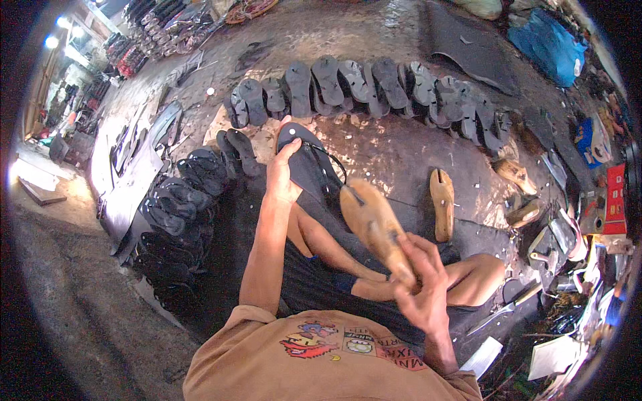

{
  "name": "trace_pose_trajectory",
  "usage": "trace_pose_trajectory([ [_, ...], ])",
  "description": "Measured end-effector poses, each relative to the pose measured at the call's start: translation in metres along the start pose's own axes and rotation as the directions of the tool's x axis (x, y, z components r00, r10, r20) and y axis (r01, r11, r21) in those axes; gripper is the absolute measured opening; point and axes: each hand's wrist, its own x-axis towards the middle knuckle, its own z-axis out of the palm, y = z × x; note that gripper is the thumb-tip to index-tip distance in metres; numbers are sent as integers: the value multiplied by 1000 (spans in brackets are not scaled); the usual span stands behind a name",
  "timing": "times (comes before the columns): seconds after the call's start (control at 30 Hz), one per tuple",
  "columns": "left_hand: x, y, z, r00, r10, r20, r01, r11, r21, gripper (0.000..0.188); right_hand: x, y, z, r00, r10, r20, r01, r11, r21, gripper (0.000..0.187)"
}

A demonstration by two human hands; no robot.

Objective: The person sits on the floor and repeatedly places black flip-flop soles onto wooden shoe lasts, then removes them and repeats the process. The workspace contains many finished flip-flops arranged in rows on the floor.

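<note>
My left hand (281,175) grips the edge of a black flip-flop sandal (309,164), held out in front of me with its thin strap showing. My right hand (422,281) holds a wooden foot-shaped shoe last (373,224) by its heel end, the toe pointing up toward the sandal. The last's toe sits close against the sandal's strap. My bent legs (374,264) lie under both hands.
A curved row of black sandals (374,90) lies on the floor ahead, with more stacked at the left (177,214). A second wooden last (442,204) stands to the right. Scissors (505,309), tools and scraps crowd the right side. A blue bag (548,43) sits at the far right.
</note>
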Motion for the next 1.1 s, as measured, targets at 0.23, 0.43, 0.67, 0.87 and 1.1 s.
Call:
trace_pose_trajectory([
  [0.23, -66, -25, 52, 938, -264, 225, 292, 951, -104, 59, -10, -5, 60, 953, 297, -59, -215, 801, 559, 66],
  [0.43, -85, -42, 55, 958, -174, 226, 211, 966, -149, 64, 5, 5, 89, 965, 196, -172, -122, 923, 365, 68],
  [0.67, -179, -76, 17, 797, -598, -86, 598, 801, -33, 59, -5, 4, 93, 987, 160, -16, -160, 987, 24, 69],
  [0.87, -200, -38, 30, 774, -623, -111, 611, 781, -125, 57, -23, 71, 67, 785, 534, 314, -618, 709, 340, 54],
  [1.1, -211, -17, 59, 706, -708, 23, 697, 689, -201, 69, -69, 65, 92, 788, 477, 389, -519, 175, 837, 44],
])
